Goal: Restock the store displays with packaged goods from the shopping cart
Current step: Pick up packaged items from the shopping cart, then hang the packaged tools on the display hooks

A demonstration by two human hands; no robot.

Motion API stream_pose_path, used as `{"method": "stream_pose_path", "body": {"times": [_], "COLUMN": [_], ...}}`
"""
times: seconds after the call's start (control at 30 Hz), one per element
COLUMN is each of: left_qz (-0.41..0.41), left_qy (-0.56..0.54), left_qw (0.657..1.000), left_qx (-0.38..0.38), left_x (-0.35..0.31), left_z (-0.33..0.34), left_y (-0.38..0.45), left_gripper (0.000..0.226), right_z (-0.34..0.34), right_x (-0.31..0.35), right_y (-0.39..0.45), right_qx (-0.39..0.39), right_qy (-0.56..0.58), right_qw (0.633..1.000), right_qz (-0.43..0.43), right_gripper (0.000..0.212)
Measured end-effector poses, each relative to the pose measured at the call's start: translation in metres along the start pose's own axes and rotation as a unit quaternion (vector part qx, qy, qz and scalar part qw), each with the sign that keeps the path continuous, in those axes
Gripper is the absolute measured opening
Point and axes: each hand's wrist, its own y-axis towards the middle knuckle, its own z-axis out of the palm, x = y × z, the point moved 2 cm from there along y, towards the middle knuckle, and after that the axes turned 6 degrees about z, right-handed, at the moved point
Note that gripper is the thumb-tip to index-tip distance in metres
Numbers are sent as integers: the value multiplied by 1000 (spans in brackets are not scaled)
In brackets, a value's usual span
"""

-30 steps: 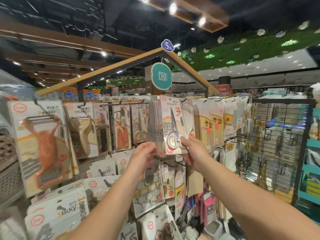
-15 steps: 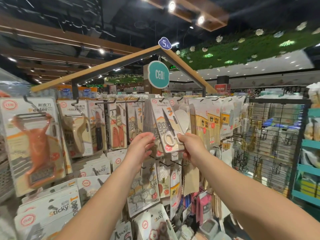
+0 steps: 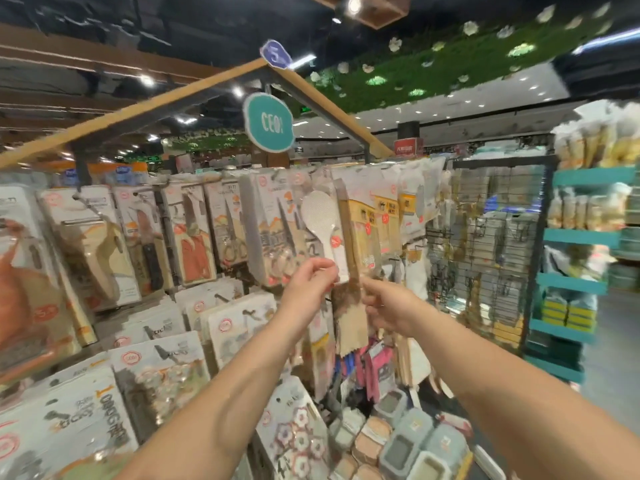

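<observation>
Rice paddle pack (image 3: 320, 230) is hanging on the top row of hooks, right above both hands, with its bottom edge down at fingertip level. Left hand (image 3: 310, 284) has its fingers curled up and pinching that bottom edge. Right hand (image 3: 388, 308) sits just beside it with curled fingers on the lower corner of the next pack over, the yellow-labelled pack (image 3: 363, 237), though it's too blurry to say how firm that hold is.

What could go wrong, as I see it: the packs are crammed tight, so a tug from below could pop the paddle pack's hang hole off the hook or drag the scissors packs (image 3: 273, 237) to the left of the left hand along with it. Crooked hanging seems likely too.

Readable stuff, left to right: "5" on the blue tag (image 3: 276, 55) at the roof peak, "CEO" on the teal sign (image 3: 268, 121) above the hands. Red round logos on the packs are too smeared to read.
</observation>
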Motion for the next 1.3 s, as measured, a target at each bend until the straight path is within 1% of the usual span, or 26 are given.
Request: {"method": "stream_pose_path", "body": {"times": [0.07,0.17,0.23,0.27,0.37,0.5,0.57,0.63,0.7,0.8,0.87,0.93,1.0,1.07,1.13,1.23,1.3], "left_qz": [-13,-47,-80,-107,-171,-217,-242,-271,-297,-333,-354,-369,-382,-384,-390,-398,-408], "left_qy": [-19,-55,-76,-80,-90,-88,-85,-86,-74,-38,-10,-5,1,17,46,38,38], "left_qw": [999,991,982,975,944,894,872,844,817,789,778,769,765,772,774,770,765], "left_qx": [32,110,153,178,269,382,418,455,488,515,519,522,519,506,498,497,497], "left_x": [7,29,54,66,96,113,119,123,130,145,159,171,182,191,199,206,209], "left_z": [30,89,132,158,233,312,339,357,363,360,350,337,324,314,305,299,301], "left_y": [-8,-32,-56,-74,-140,-232,-278,-330,-380,-436,-465,-486,-500,-506,-509,-513,-512], "left_gripper": [8,12,11,9,11,21,19,13,13,7,10,10,14,10,5,9,10], "right_z": [-33,-86,-120,-140,-195,-235,-243,-247,-244,-233,-224,-215,-206,-196,-188,-185,-189], "right_x": [-19,-61,-103,-129,-208,-287,-325,-367,-405,-451,-481,-510,-532,-550,-557,-568,-574], "right_y": [-19,-63,-93,-112,-177,-269,-313,-354,-394,-437,-457,-470,-474,-474,-472,-464,-457], "right_qx": [-22,-81,-105,-132,-233,-308,-344,-369,-378,-375,-360,-344,-345,-394,-451,-464,-480], "right_qy": [26,68,106,114,96,141,144,155,167,175,168,154,150,108,44,-14,-27], "right_qw": [999,994,988,983,961,927,908,887,868,847,843,843,838,824,800,779,759], "right_qz": [4,16,44,64,114,162,191,231,277,332,364,384,394,393,393,421,438], "right_gripper": [28,22,20,19,19,26,26,21,16,18,22,29,31,41,51,69,79]}}
